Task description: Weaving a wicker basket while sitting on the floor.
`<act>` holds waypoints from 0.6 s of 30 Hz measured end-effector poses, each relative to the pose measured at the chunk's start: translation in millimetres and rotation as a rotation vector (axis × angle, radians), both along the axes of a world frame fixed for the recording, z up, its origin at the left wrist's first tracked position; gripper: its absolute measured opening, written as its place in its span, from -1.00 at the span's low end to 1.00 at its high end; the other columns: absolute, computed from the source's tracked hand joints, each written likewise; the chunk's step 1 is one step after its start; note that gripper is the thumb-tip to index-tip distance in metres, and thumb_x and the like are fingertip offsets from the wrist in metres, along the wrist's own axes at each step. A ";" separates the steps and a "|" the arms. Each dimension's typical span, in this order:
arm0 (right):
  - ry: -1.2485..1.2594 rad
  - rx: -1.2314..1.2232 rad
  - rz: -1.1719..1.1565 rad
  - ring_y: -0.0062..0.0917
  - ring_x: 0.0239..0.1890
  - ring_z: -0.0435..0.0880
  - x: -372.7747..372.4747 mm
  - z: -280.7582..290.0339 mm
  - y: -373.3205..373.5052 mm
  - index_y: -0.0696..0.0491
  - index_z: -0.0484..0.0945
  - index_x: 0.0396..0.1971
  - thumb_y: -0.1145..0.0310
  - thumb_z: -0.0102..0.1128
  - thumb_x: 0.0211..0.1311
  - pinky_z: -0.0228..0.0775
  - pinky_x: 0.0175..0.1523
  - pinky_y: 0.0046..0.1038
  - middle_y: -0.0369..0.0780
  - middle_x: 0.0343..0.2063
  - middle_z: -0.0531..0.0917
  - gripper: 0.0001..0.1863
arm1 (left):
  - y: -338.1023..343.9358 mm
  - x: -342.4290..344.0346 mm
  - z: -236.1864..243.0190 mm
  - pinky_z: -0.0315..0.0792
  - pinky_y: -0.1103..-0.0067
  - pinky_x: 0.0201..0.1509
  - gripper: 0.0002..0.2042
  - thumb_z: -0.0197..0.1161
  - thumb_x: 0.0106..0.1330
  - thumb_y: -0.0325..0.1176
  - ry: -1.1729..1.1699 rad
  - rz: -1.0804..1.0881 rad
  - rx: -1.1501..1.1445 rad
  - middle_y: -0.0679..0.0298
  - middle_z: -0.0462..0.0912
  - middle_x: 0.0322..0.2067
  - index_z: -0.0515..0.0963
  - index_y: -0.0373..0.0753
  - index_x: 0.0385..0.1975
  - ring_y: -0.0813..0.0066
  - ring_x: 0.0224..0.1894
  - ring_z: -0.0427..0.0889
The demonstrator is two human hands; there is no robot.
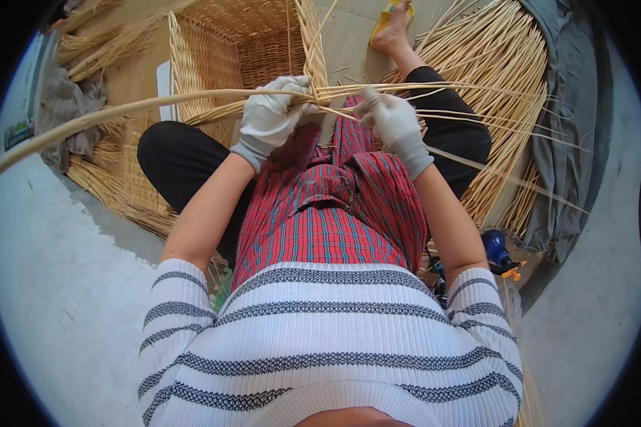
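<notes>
My gloved left hand grips a bundle of willow rods at the front right corner of a woven wicker basket. A long thick rod runs from there out to the left. Several thinner strands stretch to the right. My gloved right hand is among these strands, right of the left hand, its blurred fingertips at a strand; I cannot tell if they grip it. Red plaid cloth covers my lap below both hands.
Loose rods are heaped at the right beside a grey cloth. A blue bottle is by my right elbow. More reeds and a crumpled cloth lie at the left. My bare foot rests by a yellow sandal.
</notes>
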State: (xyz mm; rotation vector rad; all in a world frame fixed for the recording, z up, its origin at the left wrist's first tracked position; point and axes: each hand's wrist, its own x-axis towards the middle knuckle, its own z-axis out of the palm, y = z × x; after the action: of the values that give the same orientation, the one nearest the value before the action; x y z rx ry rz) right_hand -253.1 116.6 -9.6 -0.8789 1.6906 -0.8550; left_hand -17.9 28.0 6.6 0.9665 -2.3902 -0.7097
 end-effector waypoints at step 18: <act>0.517 -0.563 0.329 -0.38 -0.52 0.73 39.4 48.9 46.5 0.13 0.65 -0.06 0.37 0.25 0.28 0.55 -0.38 -0.45 -0.21 -0.51 0.72 -0.73 | -4.3 -6.5 6.0 0.55 0.49 -0.10 -0.80 0.48 0.00 -0.53 0.075 0.087 0.277 0.07 0.62 -0.33 0.56 -0.32 -0.45 0.22 -0.16 0.66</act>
State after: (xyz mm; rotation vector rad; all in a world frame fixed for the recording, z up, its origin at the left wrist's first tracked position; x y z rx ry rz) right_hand -213.6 163.1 39.3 -1.8355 1.6729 -0.9397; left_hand -24.4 23.8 12.6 1.1251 -2.2082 -1.0443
